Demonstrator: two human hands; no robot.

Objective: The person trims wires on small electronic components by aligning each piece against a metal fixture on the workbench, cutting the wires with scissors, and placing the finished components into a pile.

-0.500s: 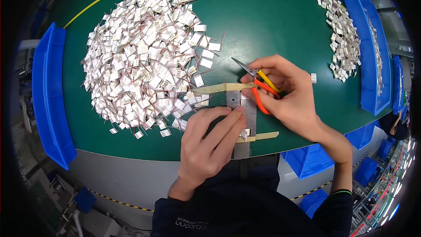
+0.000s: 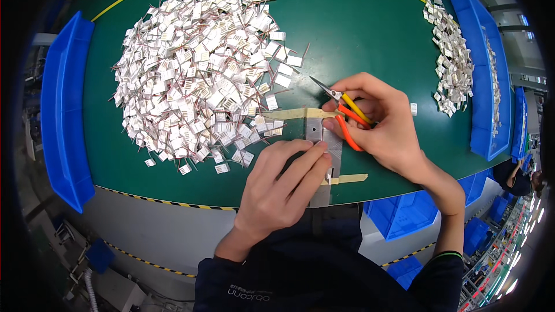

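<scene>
The worktop (image 2: 370, 29) has a matt green, smooth mat surface. A dull grey metal plate (image 2: 324, 144) lies on it, held by strips of matt beige paper tape (image 2: 292, 114). The snips (image 2: 341, 107) show bright metal blades and glossy orange and yellow plastic handles. The bins (image 2: 60, 110) are glossy blue plastic. The heaped small parts (image 2: 191, 75) look white and papery, with thin metallic leads.

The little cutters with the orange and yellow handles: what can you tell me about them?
The cutters are small snips with short, pointed grey metal blades and long looped handles, one yellow, one orange, seemingly plastic-coated. The right hand grips the handles, fingers wrapped over them. The blades point up and left, their tips over the green table, just above a tan tape strip and a grey metal plate. Whether the blades are fully closed is hard to tell.
</scene>
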